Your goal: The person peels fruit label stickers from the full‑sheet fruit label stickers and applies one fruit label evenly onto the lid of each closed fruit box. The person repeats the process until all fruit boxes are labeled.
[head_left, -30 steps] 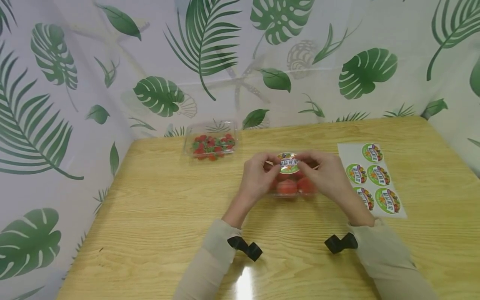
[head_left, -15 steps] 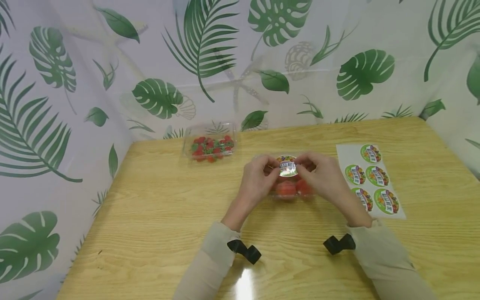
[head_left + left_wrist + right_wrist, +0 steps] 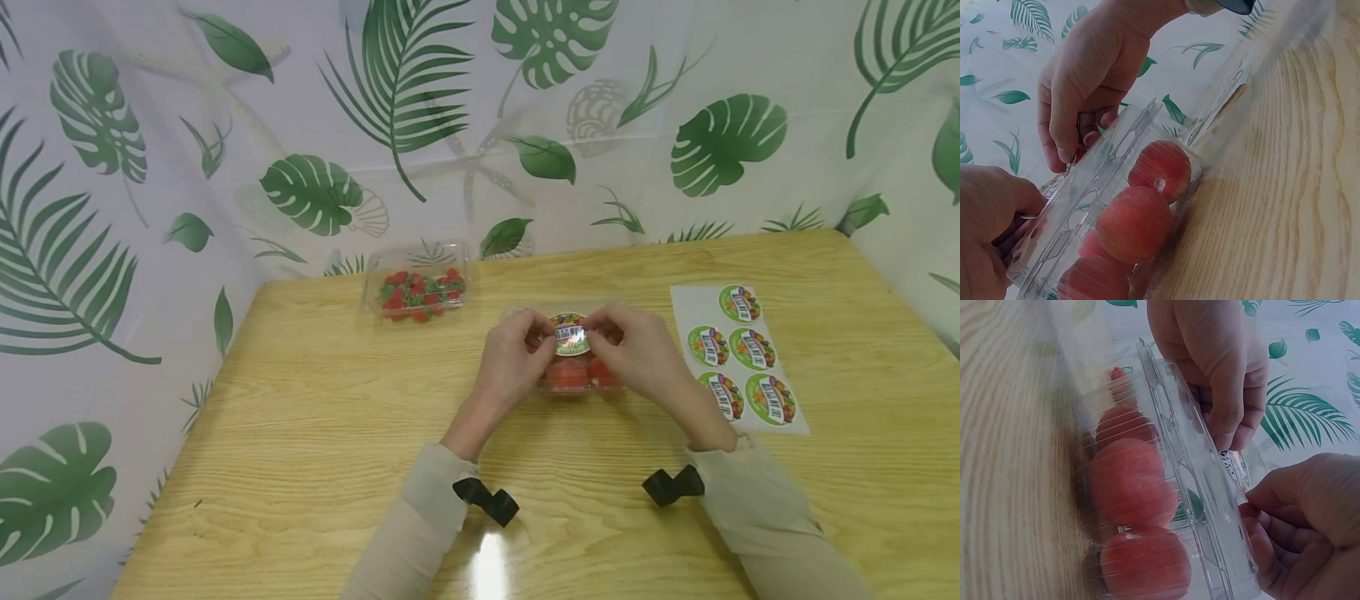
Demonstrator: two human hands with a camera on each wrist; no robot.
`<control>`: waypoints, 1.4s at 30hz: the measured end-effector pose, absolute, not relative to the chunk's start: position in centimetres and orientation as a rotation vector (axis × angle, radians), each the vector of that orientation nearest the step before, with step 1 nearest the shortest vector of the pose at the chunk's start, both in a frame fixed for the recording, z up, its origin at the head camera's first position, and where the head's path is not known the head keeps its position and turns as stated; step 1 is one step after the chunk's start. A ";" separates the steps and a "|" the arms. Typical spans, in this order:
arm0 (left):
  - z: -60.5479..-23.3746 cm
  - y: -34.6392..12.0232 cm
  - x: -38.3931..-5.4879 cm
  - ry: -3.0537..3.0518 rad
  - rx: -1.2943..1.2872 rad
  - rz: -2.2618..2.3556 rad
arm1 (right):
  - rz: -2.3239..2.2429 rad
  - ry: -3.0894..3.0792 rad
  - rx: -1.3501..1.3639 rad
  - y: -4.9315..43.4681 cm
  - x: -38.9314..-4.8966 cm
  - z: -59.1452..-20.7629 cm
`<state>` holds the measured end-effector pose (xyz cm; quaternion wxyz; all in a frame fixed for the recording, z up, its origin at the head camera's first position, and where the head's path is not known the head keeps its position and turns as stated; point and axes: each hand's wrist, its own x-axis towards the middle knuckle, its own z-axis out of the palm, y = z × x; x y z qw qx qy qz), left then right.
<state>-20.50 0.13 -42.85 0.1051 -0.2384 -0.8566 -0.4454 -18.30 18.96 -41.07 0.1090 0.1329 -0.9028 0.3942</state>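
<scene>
Pinching opposite edges of a round label (image 3: 572,337), the left hand (image 3: 512,354) and right hand (image 3: 639,352) are holding it over a clear box (image 3: 1188,472) of red fruit (image 3: 1127,481) — a label sheet (image 3: 697,304) is lying to the right on the table (image 3: 337,400) — while strawberries (image 3: 422,295) are sitting farther back, near the leafy backdrop (image 3: 480,117).

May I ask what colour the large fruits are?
The large fruits are red, showing best in the right wrist view.

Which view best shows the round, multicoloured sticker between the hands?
The head view: the round, multicoloured sticker shows its printed front there, its sides partly covered. Both wrist views catch only a steeply slanted sliver of it, beyond the clear plastic box.
</scene>
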 end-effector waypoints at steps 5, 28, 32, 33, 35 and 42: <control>-42.9 0.1 -20.6 -2.557 -0.697 -1.271 | 1.089 -2.668 0.399 18.8 -18.5 -41.3; -43.2 -0.2 -20.9 -2.599 -0.809 -1.151 | 0.998 -2.675 0.466 18.6 -18.7 -41.9; -43.2 -0.3 -21.0 -2.596 -0.826 -1.168 | 1.010 -2.671 0.468 18.7 -18.8 -42.0; -43.2 -0.3 -21.0 -2.595 -0.831 -1.172 | 1.013 -2.672 0.469 18.7 -18.8 -42.0; -43.2 -0.4 -21.0 -2.595 -0.838 -1.177 | 1.014 -2.672 0.470 18.7 -18.8 -42.0; -43.2 -0.4 -20.9 -2.605 -0.837 -1.164 | 0.997 -2.669 0.492 18.7 -18.8 -42.1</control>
